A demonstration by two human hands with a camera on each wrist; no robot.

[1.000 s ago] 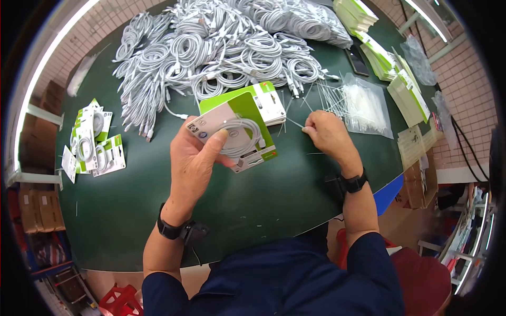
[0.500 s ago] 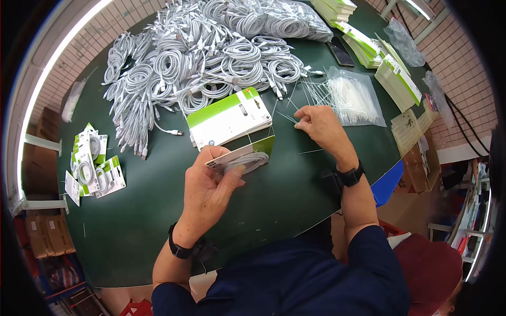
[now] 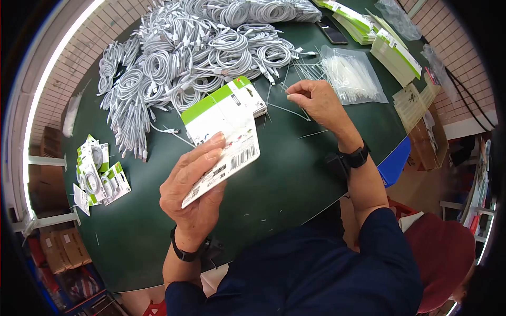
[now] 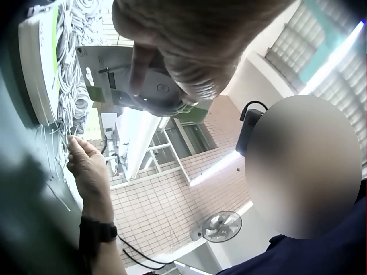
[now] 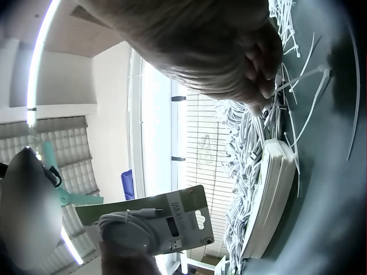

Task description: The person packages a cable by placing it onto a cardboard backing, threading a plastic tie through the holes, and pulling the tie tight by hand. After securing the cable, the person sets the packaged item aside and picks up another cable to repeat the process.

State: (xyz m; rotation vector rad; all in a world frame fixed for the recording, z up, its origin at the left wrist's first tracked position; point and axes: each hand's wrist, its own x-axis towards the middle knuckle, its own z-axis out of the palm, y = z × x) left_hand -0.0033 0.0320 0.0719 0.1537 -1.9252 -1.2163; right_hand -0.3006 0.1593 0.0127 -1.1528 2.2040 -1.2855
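Observation:
In the head view my left hand [image 3: 190, 184] holds a printed packaging card [image 3: 240, 150] with its barcode side facing up. A coiled grey-white USB cable [image 5: 129, 229] lies on the card's other face, seen in the right wrist view. The right hand [image 3: 321, 105] is over the table, thumb and forefinger together, pinching a thin white cable tie [image 5: 298, 77]. More loose cable ties [image 3: 298, 111] are scattered under and beside those fingers. Just beyond the held card sits a stack of green-and-white cards [image 3: 211, 111].
A large heap of coiled cables [image 3: 163, 66] covers the back. Carded cables [image 3: 95, 171] lie at the left. Toward the right are a plastic bag of cable ties [image 3: 352, 76], a phone [image 3: 332, 30] and rows of cards [image 3: 396, 58].
The left hand has turned the card over, so its back now faces up and the cable is hidden in the head view. My right hand stays among the cable ties, fingertips pinched.

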